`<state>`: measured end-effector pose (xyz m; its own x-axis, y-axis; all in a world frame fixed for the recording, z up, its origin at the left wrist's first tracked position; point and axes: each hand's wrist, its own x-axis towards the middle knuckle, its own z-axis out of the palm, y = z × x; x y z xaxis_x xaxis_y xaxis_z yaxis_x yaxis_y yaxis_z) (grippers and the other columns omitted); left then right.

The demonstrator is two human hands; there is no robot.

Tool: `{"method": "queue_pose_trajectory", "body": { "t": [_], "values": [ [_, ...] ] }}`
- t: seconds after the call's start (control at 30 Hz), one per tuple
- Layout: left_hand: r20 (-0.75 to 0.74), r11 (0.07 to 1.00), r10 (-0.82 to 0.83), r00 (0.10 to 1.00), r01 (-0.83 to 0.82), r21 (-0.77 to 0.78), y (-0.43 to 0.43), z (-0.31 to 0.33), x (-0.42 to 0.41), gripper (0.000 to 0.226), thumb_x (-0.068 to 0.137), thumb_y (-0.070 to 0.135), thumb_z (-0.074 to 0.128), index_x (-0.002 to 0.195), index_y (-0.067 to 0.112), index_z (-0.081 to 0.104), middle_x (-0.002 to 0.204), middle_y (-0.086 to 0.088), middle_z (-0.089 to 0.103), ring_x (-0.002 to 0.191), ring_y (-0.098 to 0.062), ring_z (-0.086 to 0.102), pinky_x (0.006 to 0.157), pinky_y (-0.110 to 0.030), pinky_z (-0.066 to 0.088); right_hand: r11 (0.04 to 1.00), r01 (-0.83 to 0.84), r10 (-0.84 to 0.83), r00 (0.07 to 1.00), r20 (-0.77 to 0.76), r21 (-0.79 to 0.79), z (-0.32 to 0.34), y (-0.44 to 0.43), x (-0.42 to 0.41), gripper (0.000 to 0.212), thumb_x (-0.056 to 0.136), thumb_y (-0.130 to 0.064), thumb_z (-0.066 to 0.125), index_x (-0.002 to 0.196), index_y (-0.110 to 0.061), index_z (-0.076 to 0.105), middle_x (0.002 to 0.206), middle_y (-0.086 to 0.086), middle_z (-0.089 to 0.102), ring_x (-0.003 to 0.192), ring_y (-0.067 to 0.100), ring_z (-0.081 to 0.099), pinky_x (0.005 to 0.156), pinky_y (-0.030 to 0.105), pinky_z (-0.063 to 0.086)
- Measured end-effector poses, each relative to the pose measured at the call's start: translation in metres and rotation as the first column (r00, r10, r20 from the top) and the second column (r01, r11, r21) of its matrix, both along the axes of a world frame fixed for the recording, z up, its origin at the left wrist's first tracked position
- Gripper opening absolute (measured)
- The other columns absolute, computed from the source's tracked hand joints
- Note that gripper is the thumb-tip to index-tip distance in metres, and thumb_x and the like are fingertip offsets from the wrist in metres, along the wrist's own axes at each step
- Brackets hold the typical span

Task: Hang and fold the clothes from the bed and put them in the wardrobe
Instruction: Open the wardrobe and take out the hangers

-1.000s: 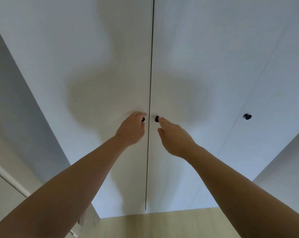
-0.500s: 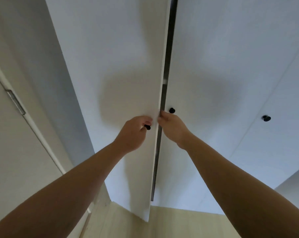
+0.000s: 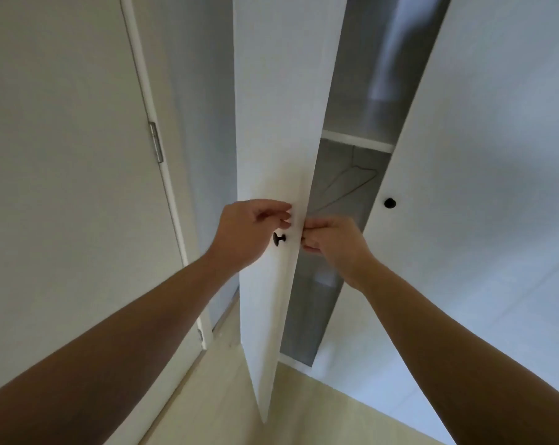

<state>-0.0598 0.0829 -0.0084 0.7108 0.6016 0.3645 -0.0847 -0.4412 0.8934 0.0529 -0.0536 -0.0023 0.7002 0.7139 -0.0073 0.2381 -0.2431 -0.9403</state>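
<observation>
The wardrobe (image 3: 355,91) stands straight ahead of both hands, and its left door (image 3: 278,123) is swung out towards the person, edge-on between the two forearms. The right hand (image 3: 332,245) grasps that door's free edge: its fingers (image 3: 310,229) are curled round the edge, with the knuckles on the side of the opening. The left hand (image 3: 249,232) is at the door's outer face, just across the edge from the right hand. Its fingers are loosely bent and hold nothing, with the tips near or on the panel; which cannot be told. The door's black knob (image 3: 279,239) sits free just below those fingertips, between the two hands.

Beyond the right hand, the gap shows the grey inside of the wardrobe. A white shelf (image 3: 358,142) crosses it above the hand, and a thin wire hanger (image 3: 345,184) hangs under the shelf, just above the knuckles. To the right of the right hand the right door (image 3: 480,155) is flat and closed, and its knob (image 3: 390,203) is a little above and to the side of the hand.

To the left of the left arm is a pale room door (image 3: 63,155) with a metal hinge (image 3: 156,142). Light wood floor (image 3: 304,412) lies below both arms.
</observation>
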Motion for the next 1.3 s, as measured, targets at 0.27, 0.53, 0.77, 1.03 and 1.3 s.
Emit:
{"method": "queue_pose_trajectory", "body": {
  "t": [0.27,0.53,0.77,1.03,1.3],
  "values": [
    [0.109,0.952,0.164,0.980,-0.128,-0.279,0.053,-0.012,-0.086,0.037,0.084,-0.011,0.064,0.090,0.019,0.083,0.092,-0.005,0.079,0.090,-0.022,0.076,0.085,-0.030,0.060,0.960,-0.276,0.280,0.950,-0.139,0.048,0.002,0.065,-0.059,0.022,0.092,-0.004,0.065,0.095,-0.018,0.080,0.096,0.000,0.079,0.094,0.013,0.076,0.094,0.035,0.058],
    [0.162,0.886,0.337,0.927,-0.254,-0.389,0.109,-0.014,-0.149,0.044,0.088,-0.010,0.056,0.084,0.025,0.084,0.096,-0.006,0.079,0.092,-0.022,0.076,0.081,-0.027,0.059,0.891,-0.442,0.454,0.863,-0.221,0.101,0.000,0.157,-0.120,0.022,0.092,0.001,0.066,0.088,-0.018,0.075,0.101,0.015,0.075,0.093,0.016,0.076,0.092,0.031,0.057],
    [0.153,0.836,0.461,0.874,-0.370,-0.405,0.155,-0.021,-0.170,0.050,0.086,-0.007,0.057,0.089,0.036,0.082,0.102,0.000,0.078,0.101,-0.017,0.072,0.093,-0.028,0.055,0.863,-0.505,0.504,0.861,-0.073,0.009,-0.010,0.218,-0.150,0.027,0.101,-0.004,0.053,0.123,-0.011,0.068,0.119,0.008,0.069,0.119,0.025,0.065,0.111,0.043,0.045],
    [0.264,0.622,0.781,0.566,-0.744,-0.243,0.131,-0.034,-0.157,0.031,0.082,0.009,0.060,0.088,0.035,0.076,0.092,0.015,0.076,0.090,-0.001,0.070,0.083,-0.015,0.053,0.840,-0.538,0.543,0.824,-0.166,0.075,-0.018,0.225,-0.132,0.055,0.097,0.010,0.047,0.147,-0.012,0.051,0.133,0.002,0.065,0.117,0.011,0.065,0.107,0.027,0.047],
    [0.244,0.876,0.482,0.841,-0.469,-0.114,0.091,-0.039,-0.055,0.024,0.089,0.004,0.066,0.088,0.026,0.075,0.087,0.009,0.074,0.085,-0.011,0.070,0.079,-0.025,0.055,0.988,-0.148,0.151,0.986,-0.068,0.054,-0.028,0.160,-0.043,0.031,0.096,0.001,0.048,0.107,-0.018,0.069,0.093,-0.001,0.077,0.087,0.015,0.075,0.081,0.028,0.059]
  ]
}}
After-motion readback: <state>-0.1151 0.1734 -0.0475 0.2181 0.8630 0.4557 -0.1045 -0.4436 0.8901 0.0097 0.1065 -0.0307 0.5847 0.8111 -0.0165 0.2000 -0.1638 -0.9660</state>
